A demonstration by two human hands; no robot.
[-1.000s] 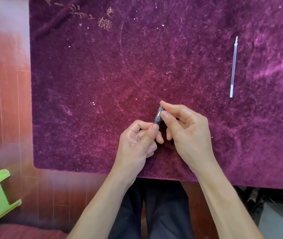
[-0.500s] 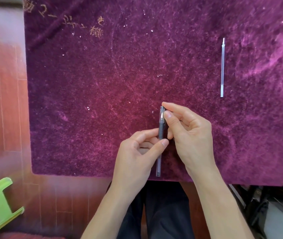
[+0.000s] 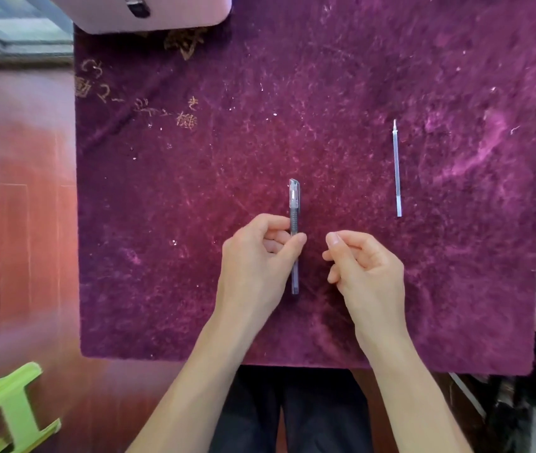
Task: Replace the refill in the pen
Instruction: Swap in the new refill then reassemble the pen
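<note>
A slim translucent grey pen (image 3: 294,204) with its cap on lies lengthwise on the purple velvet cloth (image 3: 194,191), cap end pointing away from me. My left hand (image 3: 257,259) pinches the pen's middle between thumb and fingers. My right hand (image 3: 364,266) is just right of the pen, apart from it, fingers loosely curled and holding nothing. A thin clear refill (image 3: 397,168) lies alone on the cloth, farther away and to the right of both hands, tip pointing away.
The cloth covers a small table with its front edge above my dark trousers (image 3: 293,413). A pale pink object (image 3: 142,11) sits at the cloth's far edge. A green plastic stool (image 3: 5,410) stands on the red-brown floor at lower left. Clutter lies at the right edge.
My right hand has let go of the pen and moved right. The pen now lies on the cloth, held only by my left hand. The camera view has tilted up.
</note>
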